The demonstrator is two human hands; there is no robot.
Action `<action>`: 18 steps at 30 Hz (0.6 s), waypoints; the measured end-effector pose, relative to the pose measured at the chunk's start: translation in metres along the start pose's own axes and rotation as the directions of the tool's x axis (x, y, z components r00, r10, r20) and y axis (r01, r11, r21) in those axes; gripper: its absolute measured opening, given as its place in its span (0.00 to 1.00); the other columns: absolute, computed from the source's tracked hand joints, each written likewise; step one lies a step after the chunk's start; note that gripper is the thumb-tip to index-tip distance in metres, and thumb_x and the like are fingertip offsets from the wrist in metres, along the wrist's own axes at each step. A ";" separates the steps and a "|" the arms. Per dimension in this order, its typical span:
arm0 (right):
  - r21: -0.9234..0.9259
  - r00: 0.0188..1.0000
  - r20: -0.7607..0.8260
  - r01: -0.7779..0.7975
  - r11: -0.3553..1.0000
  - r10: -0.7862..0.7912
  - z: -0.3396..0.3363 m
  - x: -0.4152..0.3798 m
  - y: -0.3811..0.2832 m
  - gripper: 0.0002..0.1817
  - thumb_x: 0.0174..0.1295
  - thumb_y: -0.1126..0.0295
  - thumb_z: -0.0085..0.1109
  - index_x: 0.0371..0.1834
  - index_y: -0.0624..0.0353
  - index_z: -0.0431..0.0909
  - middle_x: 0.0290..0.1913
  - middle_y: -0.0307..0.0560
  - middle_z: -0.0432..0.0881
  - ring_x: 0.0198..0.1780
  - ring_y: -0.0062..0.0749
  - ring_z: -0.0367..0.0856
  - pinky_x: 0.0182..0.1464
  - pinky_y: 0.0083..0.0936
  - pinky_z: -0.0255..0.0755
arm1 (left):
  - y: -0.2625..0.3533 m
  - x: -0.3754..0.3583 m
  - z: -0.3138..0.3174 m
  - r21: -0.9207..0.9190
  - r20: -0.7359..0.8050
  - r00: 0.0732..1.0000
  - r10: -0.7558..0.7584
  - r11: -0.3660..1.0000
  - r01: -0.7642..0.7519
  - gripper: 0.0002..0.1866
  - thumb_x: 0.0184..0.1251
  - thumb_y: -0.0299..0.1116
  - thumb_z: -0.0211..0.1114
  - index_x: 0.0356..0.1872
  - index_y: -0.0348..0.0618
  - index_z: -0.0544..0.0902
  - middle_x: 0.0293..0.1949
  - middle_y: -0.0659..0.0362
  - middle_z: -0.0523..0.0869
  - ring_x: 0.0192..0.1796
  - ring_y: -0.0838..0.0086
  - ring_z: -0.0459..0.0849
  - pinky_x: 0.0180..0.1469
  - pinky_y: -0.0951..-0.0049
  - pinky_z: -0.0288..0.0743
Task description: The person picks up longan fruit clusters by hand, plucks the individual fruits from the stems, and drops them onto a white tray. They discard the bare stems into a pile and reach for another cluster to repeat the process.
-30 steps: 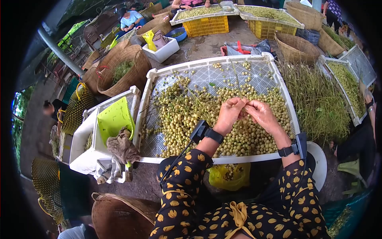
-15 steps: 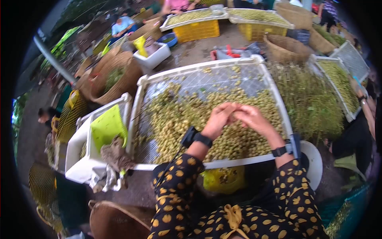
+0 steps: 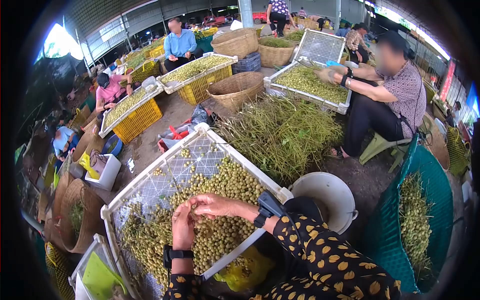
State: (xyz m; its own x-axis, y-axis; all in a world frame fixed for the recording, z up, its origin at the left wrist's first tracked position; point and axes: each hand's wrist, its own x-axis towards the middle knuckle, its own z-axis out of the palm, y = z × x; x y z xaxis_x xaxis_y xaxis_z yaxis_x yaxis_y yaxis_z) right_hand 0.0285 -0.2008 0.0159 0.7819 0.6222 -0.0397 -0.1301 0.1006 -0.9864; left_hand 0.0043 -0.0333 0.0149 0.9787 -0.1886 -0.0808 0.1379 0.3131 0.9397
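My left hand (image 3: 183,229) and my right hand (image 3: 214,205) meet above a white-framed mesh tray (image 3: 155,176). Their fingers are closed and pinched together at the tips. Whatever sits between them is too small to make out, though a thin dark stem rises close by. Under and around both hands lie many small round yellow-green fruits (image 3: 235,182), with some thin stems among them toward the left. Dark bands circle both wrists, and a black device (image 3: 270,204) is strapped at the right one.
Cut stalks (image 3: 285,132) are heaped beyond the tray. A white bucket (image 3: 325,197) stands at its right corner, near a teal sack (image 3: 432,250) of stalks. A yellow bag (image 3: 242,272) sits below. A co-worker (image 3: 387,95) sorts at another tray (image 3: 312,82); woven baskets (image 3: 237,90) stand behind.
My view has swung to the right and up, bringing the seated co-worker and the teal sack into sight. Both hands stay together over the fruit, now with the left hand more upright.
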 end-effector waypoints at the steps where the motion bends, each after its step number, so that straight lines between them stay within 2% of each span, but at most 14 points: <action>1: -0.002 1.000 0.024 0.001 1.000 -0.001 -0.001 -0.001 0.000 0.14 0.63 0.64 0.52 0.50 0.56 0.72 0.29 0.33 0.75 0.22 0.13 0.67 0.24 0.13 0.64 | 0.000 -0.002 0.000 0.003 0.008 1.000 -0.001 1.000 0.001 0.14 0.68 0.40 0.56 0.44 0.40 0.78 0.36 0.61 0.83 0.32 0.80 0.78 0.35 0.80 0.71; 4: -0.024 0.996 0.083 0.019 1.000 -0.017 -0.004 -0.002 -0.003 0.13 0.65 0.60 0.53 0.50 0.51 0.73 0.28 0.31 0.74 0.22 0.12 0.67 0.23 0.12 0.64 | 0.002 -0.001 0.007 -0.017 0.050 0.999 0.009 1.000 -0.008 0.15 0.68 0.40 0.56 0.45 0.40 0.79 0.36 0.61 0.83 0.32 0.79 0.78 0.35 0.80 0.71; 7: -0.015 0.993 0.116 0.031 0.999 -0.030 -0.005 -0.001 -0.002 0.12 0.66 0.61 0.52 0.48 0.53 0.73 0.26 0.31 0.73 0.23 0.11 0.67 0.22 0.10 0.63 | 0.002 -0.001 0.010 -0.018 0.091 0.996 0.019 1.000 -0.018 0.16 0.69 0.41 0.55 0.46 0.38 0.78 0.36 0.59 0.83 0.33 0.77 0.79 0.35 0.78 0.71; 13: -0.067 0.994 0.104 0.016 0.998 -0.009 0.000 -0.003 -0.004 0.13 0.67 0.62 0.50 0.51 0.54 0.73 0.26 0.31 0.74 0.24 0.10 0.68 0.23 0.10 0.63 | 0.008 -0.003 0.014 -0.020 0.117 0.993 0.009 1.000 -0.006 0.17 0.69 0.41 0.54 0.47 0.37 0.79 0.36 0.58 0.83 0.32 0.77 0.79 0.35 0.78 0.71; 16: -0.173 0.998 0.039 0.057 0.983 -0.051 -0.001 0.004 0.008 0.13 0.66 0.65 0.50 0.50 0.57 0.73 0.27 0.34 0.76 0.25 0.15 0.70 0.26 0.16 0.67 | 0.003 0.000 0.009 -0.020 0.058 0.998 0.016 1.000 -0.014 0.15 0.68 0.39 0.56 0.45 0.38 0.80 0.35 0.60 0.84 0.31 0.78 0.80 0.33 0.80 0.73; 18: -0.367 0.961 -0.019 0.250 0.896 -0.276 -0.002 0.009 0.017 0.13 0.66 0.67 0.50 0.49 0.60 0.73 0.27 0.38 0.78 0.26 0.20 0.72 0.29 0.22 0.69 | -0.003 0.001 0.007 -0.024 -0.038 0.999 0.018 1.000 -0.019 0.13 0.68 0.38 0.57 0.42 0.39 0.81 0.33 0.61 0.84 0.30 0.80 0.80 0.33 0.82 0.73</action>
State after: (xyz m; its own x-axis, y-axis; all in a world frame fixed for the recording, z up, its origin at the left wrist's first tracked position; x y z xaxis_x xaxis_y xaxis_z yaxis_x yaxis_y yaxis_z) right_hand 0.0344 -0.1950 -0.0015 0.7988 0.5553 0.2313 0.3029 -0.0391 -0.9522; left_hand 0.0042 -0.0410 0.0147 0.9861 -0.1472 -0.0766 0.1231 0.3390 0.9327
